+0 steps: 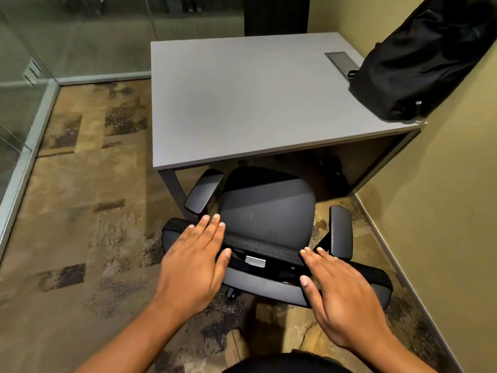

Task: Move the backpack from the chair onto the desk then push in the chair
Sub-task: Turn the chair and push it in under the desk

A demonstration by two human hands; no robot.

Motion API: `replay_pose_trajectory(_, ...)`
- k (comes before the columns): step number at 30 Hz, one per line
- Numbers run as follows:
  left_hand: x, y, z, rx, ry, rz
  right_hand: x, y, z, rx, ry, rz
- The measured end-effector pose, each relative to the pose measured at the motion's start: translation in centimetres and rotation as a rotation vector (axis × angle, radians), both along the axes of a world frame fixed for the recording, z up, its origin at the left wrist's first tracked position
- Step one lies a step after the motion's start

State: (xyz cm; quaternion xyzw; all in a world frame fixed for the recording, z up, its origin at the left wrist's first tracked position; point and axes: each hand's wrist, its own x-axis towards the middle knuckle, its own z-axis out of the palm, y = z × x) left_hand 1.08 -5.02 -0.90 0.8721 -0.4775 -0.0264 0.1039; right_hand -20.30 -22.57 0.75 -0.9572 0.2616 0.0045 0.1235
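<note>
Two bare hands, flat and open

The left hand [195,261] and right hand [341,294] reach forward side by side — palms down, fingers straight and close together. Both forearms come in from the near edge, the left hand a bit farther out.

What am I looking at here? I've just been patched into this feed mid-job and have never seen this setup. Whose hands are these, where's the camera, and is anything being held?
There is no machine: a person wears one wide-angle camera on the head, looking forward and down, so the two bare hands reach in from the bottom. The left hand and right hand lie flat, fingers open, on the top edge of the office chair backrest; neither grips anything. The chair's seat is bare and its front is just under the grey desk. The black backpack already sits on the desk's far right corner, against the wall. So what is left seems to be pushing the chair in.
</note>
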Motion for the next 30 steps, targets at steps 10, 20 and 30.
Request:
replay_pose_trajectory(10, -1.3, -4.2, 0.0, -0.035, 0.008, 0.067, 0.6, -5.9, -0.5, -0.073, -0.044, 0.016)
replay_pose_trajectory(20, -3.0, -8.2, 0.2, -0.033, 0.012, 0.151, 0.0, -10.7, -1.2, -0.144, -0.082, -0.169)
replay_pose_trajectory(30, -8.2, -12.4, 0.5, -0.012, 0.043, 0.275, -2.7, -19.5, -0.6, -0.067, -0.132, 0.063)
